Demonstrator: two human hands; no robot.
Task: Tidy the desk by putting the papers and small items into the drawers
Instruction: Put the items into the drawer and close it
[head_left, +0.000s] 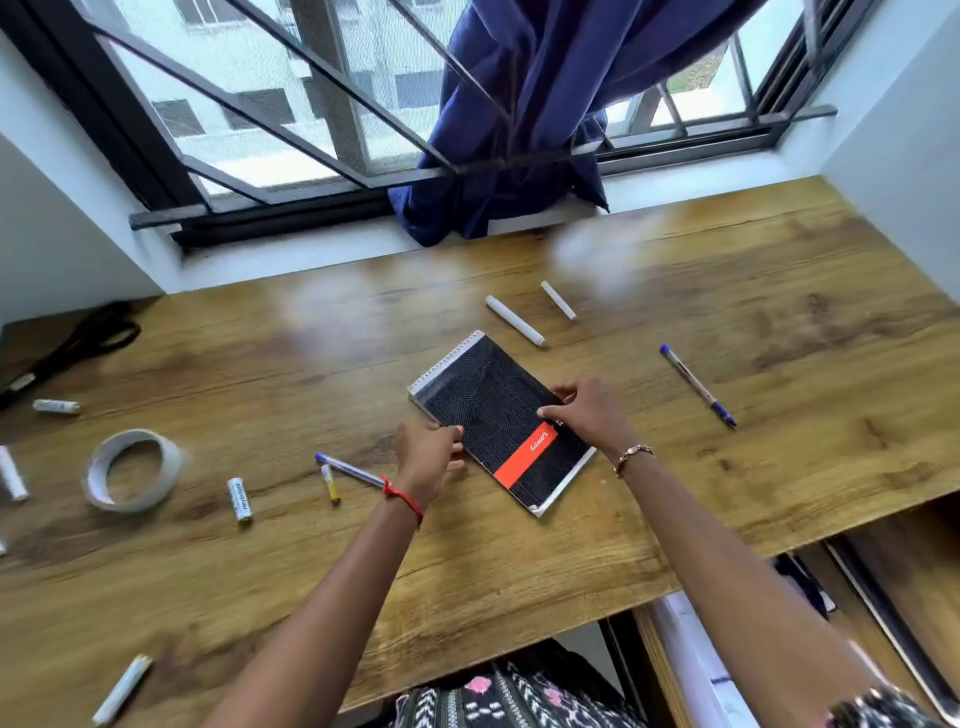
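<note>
Both hands pinch the notebook (498, 415) by its side edges, left hand (428, 454), right hand (589, 413); it lies flat on the counter (519, 571) between them; pens (696, 384), tape (96, 475), batteries (239, 499) lie either side; seemingly little stowed yet.

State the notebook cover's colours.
The notebook is black with fine pale lines and a red band; head view.

A notebook (493, 415) lies mid-desk (571, 561), gripped at its left edge by the left hand (426, 457) and at its right edge by the right hand (587, 413). Two markers (514, 320) lie behind it, a pen (697, 385) to its right. To its left lie a second pen (349, 470), a battery (239, 499) and a tape roll (132, 470).
</note>
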